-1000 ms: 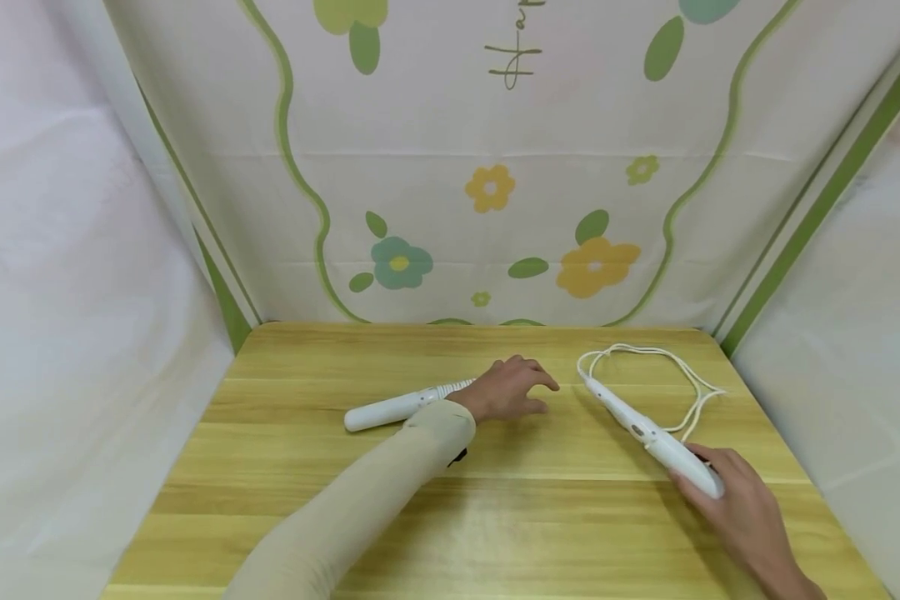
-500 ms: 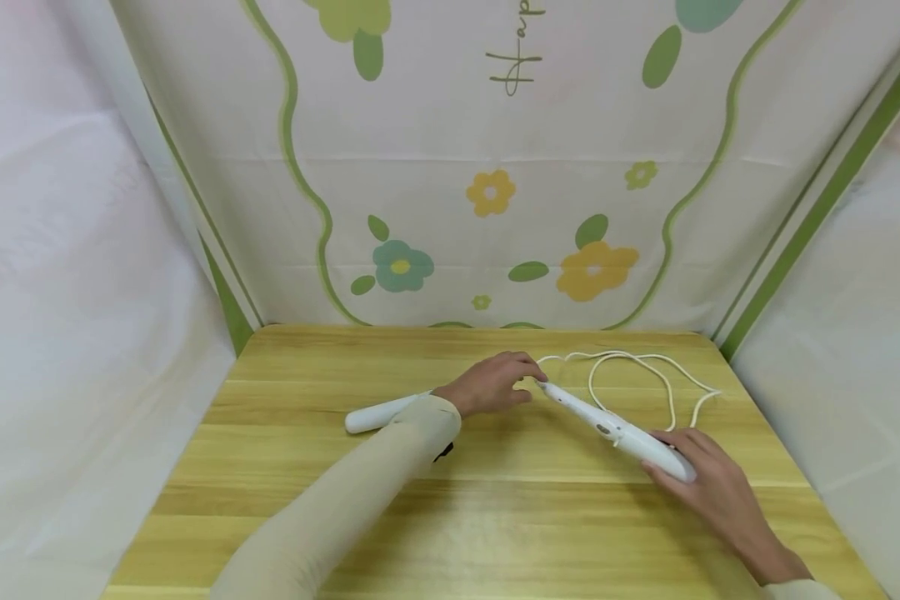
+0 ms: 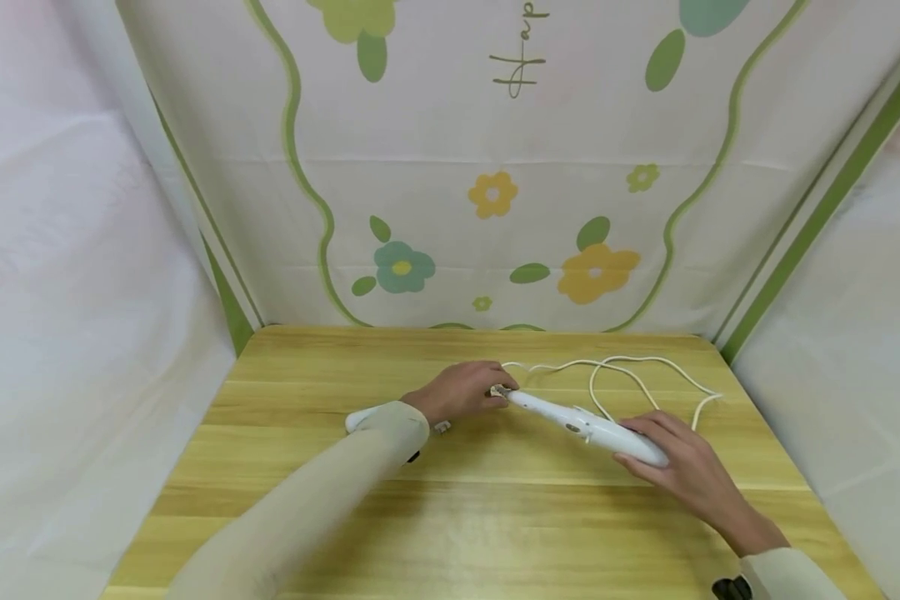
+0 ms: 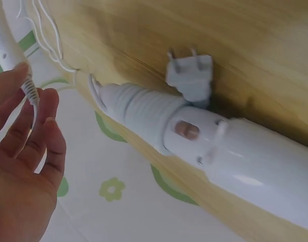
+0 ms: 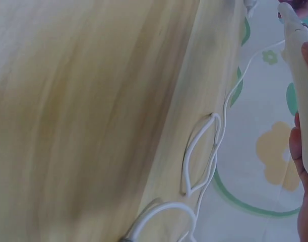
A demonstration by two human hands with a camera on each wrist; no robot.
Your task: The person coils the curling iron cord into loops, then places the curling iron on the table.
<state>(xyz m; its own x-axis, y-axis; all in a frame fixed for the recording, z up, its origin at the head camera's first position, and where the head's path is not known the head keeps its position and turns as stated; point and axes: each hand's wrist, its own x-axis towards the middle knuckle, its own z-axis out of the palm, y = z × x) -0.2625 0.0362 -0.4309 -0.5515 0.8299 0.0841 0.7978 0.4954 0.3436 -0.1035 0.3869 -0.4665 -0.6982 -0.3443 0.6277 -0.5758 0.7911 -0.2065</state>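
My right hand grips the wide end of a white hair straightener, raised over the table and slanting toward the left hand. At its narrow end, the left hand pinches the power cord where it leaves the handle through a ribbed sleeve. Under the left forearm lies a second white hair straightener, mostly hidden in the head view. Its cord is wound in tight coils about its handle, and a two-pin plug sticks out beside a brown switch.
Loose loops of white cord lie on the wooden table at the back right. Behind the table's far edge hangs a flowered cloth. White cloth walls stand on both sides.
My right hand has carried the straightener leftward, bringing its narrow end to the left hand. The left hand has drawn back left, now pinching the cord. The trailing cord has shifted left.
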